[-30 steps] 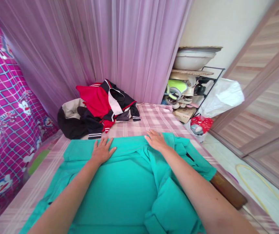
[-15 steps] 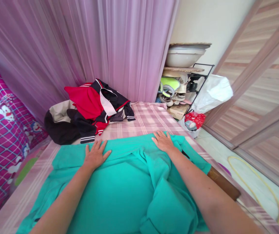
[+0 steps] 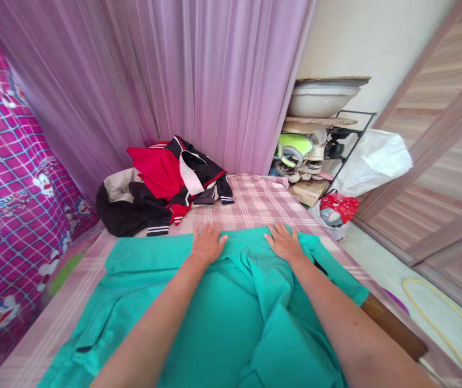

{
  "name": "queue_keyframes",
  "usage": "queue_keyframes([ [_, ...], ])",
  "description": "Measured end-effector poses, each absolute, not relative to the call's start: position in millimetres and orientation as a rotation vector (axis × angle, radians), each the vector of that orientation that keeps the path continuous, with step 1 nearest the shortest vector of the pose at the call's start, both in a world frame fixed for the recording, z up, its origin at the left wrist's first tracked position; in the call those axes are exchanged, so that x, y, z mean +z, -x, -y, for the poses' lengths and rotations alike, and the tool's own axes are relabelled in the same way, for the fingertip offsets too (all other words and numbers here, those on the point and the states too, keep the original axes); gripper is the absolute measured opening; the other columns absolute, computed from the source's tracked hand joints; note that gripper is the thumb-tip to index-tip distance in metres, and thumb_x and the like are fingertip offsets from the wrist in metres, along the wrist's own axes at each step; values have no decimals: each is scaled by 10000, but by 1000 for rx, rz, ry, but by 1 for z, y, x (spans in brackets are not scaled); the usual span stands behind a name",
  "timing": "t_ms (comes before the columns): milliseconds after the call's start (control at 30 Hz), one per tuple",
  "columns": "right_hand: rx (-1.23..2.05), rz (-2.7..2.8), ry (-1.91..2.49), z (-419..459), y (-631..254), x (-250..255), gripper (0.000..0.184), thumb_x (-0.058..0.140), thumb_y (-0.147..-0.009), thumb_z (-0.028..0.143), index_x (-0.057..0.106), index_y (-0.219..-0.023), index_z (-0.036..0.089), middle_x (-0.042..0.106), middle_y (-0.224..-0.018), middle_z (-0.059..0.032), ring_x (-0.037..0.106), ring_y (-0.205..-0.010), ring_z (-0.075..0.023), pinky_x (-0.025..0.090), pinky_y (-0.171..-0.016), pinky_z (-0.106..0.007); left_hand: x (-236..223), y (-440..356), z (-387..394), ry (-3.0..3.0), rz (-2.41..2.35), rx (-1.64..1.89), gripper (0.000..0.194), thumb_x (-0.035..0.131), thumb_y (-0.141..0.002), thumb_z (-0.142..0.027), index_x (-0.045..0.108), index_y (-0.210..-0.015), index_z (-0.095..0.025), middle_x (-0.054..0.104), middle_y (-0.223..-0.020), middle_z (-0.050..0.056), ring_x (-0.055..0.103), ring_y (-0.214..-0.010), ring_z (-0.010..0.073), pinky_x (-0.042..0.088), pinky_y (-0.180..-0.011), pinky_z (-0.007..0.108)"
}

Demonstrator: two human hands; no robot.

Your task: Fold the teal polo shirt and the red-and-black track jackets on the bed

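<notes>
A teal jacket (image 3: 223, 318) lies spread over the plaid bed sheet, with folds bunched on its right half and a dark-tipped pocket zip at its lower left. My left hand (image 3: 208, 243) rests on the jacket's far edge near the middle, fingers spread, slightly blurred. To its right my right hand (image 3: 284, 242) is laid flat on the same edge, fingers apart. Neither hand grips the cloth. Part of the jacket is hidden beneath my forearms.
Behind the jacket sits a pile of red, black and white clothes (image 3: 162, 186) against the purple curtain (image 3: 215, 81). A shoe rack (image 3: 346, 143) with basins on top stands at the back right. A brown board (image 3: 394, 326) lies at the bed's right edge.
My left hand has slid right along the jacket's far edge, closer to my right hand. My right hand stays on the edge. The view has turned slightly left.
</notes>
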State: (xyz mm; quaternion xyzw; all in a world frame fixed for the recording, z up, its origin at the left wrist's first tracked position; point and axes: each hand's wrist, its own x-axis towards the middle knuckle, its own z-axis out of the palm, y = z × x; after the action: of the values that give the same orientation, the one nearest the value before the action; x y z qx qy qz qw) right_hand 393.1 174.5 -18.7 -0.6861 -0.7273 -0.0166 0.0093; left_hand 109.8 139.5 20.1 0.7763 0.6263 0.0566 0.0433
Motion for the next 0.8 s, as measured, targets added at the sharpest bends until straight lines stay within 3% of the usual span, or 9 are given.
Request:
queue_keyframes([
  [233,-52,2279,2129,-176,-395,-22,605,233,-1007,484,398,-1519,208,368,-1583,-121,276,-1475,-276,162,-1183,-564,-4,-124,-130,-2326,-1883,132,693,108,-989,-567,354,-1537,-221,325,-1603,114,244,-1496,275,185,-1189,530],
  [433,-35,2287,2142,-175,-393,-19,606,236,-1007,475,397,-1518,191,357,-1590,-119,270,-1477,-272,179,-1181,-561,2,-51,-116,-2206,-2092,52,632,221,-993,-536,337,-1543,-246,283,-1619,122,240,-1497,328,147,-1174,658],
  [600,-49,2286,2133,-177,-395,-22,600,238,-1007,478,391,-1521,208,358,-1590,-117,281,-1472,-265,185,-1177,-557,6,32,-94,-2032,-2365,-53,615,232,-990,-523,319,-1546,-274,262,-1633,94,224,-1506,308,131,-1168,675],
  [800,-91,2296,2136,-178,-397,-26,613,203,-1006,489,394,-1521,214,380,-1577,-114,304,-1458,-276,200,-1172,-553,3,79,-82,-1856,-2500,-54,662,235,-981,-511,280,-1562,-196,283,-1625,132,247,-1497,315,251,-1168,584],
])
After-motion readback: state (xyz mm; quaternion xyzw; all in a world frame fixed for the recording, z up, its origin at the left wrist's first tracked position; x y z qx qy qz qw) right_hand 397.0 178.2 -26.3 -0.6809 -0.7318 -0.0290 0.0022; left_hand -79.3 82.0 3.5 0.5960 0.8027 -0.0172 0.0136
